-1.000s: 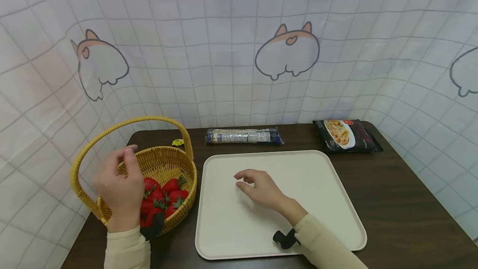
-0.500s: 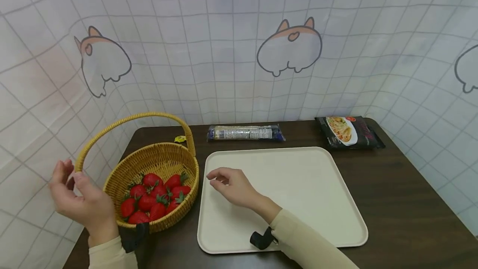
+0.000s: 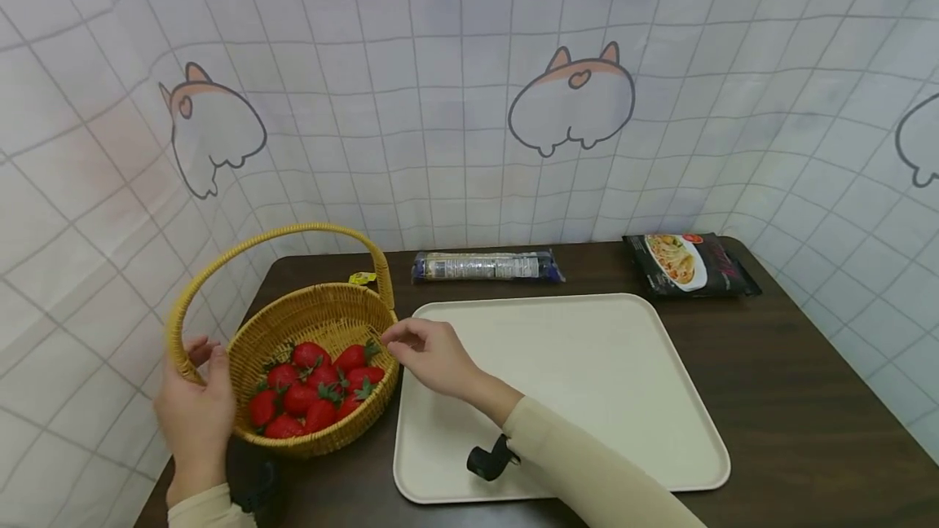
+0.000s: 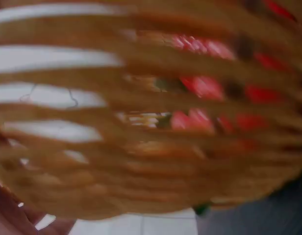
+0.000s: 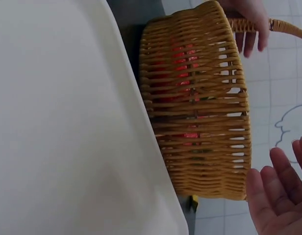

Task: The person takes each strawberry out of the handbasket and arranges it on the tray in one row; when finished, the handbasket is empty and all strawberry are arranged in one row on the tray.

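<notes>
A yellow woven basket [image 3: 323, 312] with an arched handle stands on the left of the table, holding several red strawberries [image 3: 301, 398] with green leaves. At the handle's left end, my left hand [image 3: 194, 410] has its thumb on one side and its fingers on the other. In the right wrist view the left hand [image 5: 251, 22] is wrapped over that handle. My right hand [image 3: 433, 357] is at the basket's right rim, fingers loosely bent and holding nothing. The basket wall [image 4: 156, 176] fills the blurred left wrist view, with red fruit showing through its gaps.
A white tray [image 3: 572, 398] lies right beside the basket, under my right forearm. Behind it lie a long clear-and-blue packet [image 3: 484, 266] and a black noodle packet [image 3: 689, 266]. A small yellow item [image 3: 363, 278] sits behind the basket. A tiled-pattern curtain surrounds the table.
My left hand moved from over the basket out to its left, then in to the handle. My right hand moved left from over the tray to the basket's right rim.
</notes>
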`<action>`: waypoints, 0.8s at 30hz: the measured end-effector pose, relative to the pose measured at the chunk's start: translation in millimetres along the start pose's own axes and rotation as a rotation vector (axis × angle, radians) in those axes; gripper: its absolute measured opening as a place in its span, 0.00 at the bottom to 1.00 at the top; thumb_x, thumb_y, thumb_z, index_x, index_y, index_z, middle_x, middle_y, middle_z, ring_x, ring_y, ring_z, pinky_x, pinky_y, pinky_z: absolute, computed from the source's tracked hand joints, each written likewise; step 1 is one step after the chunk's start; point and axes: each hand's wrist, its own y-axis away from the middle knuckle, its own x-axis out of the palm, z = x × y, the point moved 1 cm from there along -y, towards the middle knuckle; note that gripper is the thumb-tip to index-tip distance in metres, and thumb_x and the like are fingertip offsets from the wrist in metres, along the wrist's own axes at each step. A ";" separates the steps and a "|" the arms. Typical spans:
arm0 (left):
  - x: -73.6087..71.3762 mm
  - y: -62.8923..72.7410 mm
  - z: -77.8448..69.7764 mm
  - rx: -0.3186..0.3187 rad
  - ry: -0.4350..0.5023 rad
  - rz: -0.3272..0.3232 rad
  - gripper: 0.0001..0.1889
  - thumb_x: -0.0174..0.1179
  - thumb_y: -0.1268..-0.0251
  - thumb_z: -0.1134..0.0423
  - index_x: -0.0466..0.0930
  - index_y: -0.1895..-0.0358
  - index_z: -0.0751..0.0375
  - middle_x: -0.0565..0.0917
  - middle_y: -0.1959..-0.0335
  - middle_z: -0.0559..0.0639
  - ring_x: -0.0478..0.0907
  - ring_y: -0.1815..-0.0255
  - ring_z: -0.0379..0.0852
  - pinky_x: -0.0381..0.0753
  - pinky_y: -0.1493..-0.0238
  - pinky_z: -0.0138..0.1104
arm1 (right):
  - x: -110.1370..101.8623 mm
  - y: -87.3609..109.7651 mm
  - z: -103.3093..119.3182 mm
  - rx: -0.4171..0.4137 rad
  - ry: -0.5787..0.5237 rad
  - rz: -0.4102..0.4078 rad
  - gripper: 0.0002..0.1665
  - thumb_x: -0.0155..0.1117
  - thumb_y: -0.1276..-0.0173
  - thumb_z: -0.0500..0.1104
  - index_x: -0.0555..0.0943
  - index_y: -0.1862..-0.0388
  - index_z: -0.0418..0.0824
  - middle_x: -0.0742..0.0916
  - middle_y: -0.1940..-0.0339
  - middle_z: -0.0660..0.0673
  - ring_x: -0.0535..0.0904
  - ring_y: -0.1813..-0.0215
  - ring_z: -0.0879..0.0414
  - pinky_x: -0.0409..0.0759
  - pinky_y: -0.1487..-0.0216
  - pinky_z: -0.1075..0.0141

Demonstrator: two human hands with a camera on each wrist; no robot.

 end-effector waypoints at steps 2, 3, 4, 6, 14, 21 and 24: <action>3.7 -1.1 4.3 -0.005 0.006 0.026 0.17 0.55 0.28 0.55 0.78 0.45 0.62 0.83 0.54 0.58 0.74 0.60 0.44 0.62 0.61 0.28 | 1.2 -6.1 -0.8 0.013 -0.004 -0.022 0.10 0.59 0.28 0.38 0.84 0.52 0.39 0.88 0.53 0.43 0.84 0.55 0.56 0.79 0.54 0.71; 5.5 -2.2 7.2 -0.020 0.019 0.036 0.16 0.55 0.29 0.55 0.79 0.47 0.62 0.84 0.54 0.57 0.75 0.58 0.42 0.64 0.60 0.26 | 1.4 -9.0 -0.7 0.018 -0.002 -0.030 0.10 0.59 0.28 0.38 0.84 0.53 0.38 0.88 0.54 0.44 0.84 0.56 0.57 0.79 0.55 0.71; 7.0 -3.1 10.1 -0.047 0.034 0.047 0.16 0.56 0.29 0.54 0.80 0.48 0.62 0.84 0.56 0.52 0.75 0.57 0.39 0.64 0.58 0.26 | 1.7 -11.7 -0.1 0.022 0.002 -0.032 0.09 0.60 0.28 0.39 0.84 0.53 0.39 0.88 0.54 0.44 0.83 0.56 0.58 0.79 0.56 0.71; 9.8 -5.5 16.1 -0.118 0.084 0.076 0.15 0.57 0.29 0.53 0.81 0.53 0.63 0.83 0.57 0.43 0.74 0.56 0.32 0.66 0.55 0.25 | 2.5 -17.1 -0.4 0.033 0.001 -0.027 0.09 0.61 0.28 0.39 0.84 0.53 0.39 0.88 0.55 0.44 0.82 0.58 0.61 0.79 0.57 0.71; 17.9 -5.6 34.3 -0.318 0.314 0.178 0.20 0.56 0.28 0.49 0.80 0.47 0.63 0.82 0.51 0.34 0.71 0.41 0.36 0.62 0.39 0.27 | 12.5 -37.7 5.7 0.055 -0.084 0.156 0.14 0.63 0.30 0.41 0.82 0.48 0.39 0.86 0.54 0.49 0.82 0.56 0.62 0.79 0.54 0.70; 28.5 1.3 38.1 -0.243 0.526 0.064 0.19 0.61 0.31 0.58 0.79 0.52 0.74 0.86 0.59 0.33 0.74 0.48 0.33 0.65 0.48 0.18 | 36.9 -55.9 5.3 0.077 -0.054 0.382 0.17 0.64 0.30 0.42 0.81 0.44 0.38 0.87 0.51 0.49 0.80 0.53 0.65 0.77 0.51 0.73; 29.3 4.8 40.3 -0.219 0.549 0.030 0.18 0.61 0.31 0.59 0.79 0.53 0.76 0.87 0.61 0.34 0.76 0.52 0.33 0.67 0.50 0.18 | 52.9 -60.8 3.7 0.067 0.004 0.460 0.18 0.64 0.31 0.42 0.81 0.44 0.37 0.86 0.50 0.47 0.79 0.53 0.66 0.76 0.52 0.74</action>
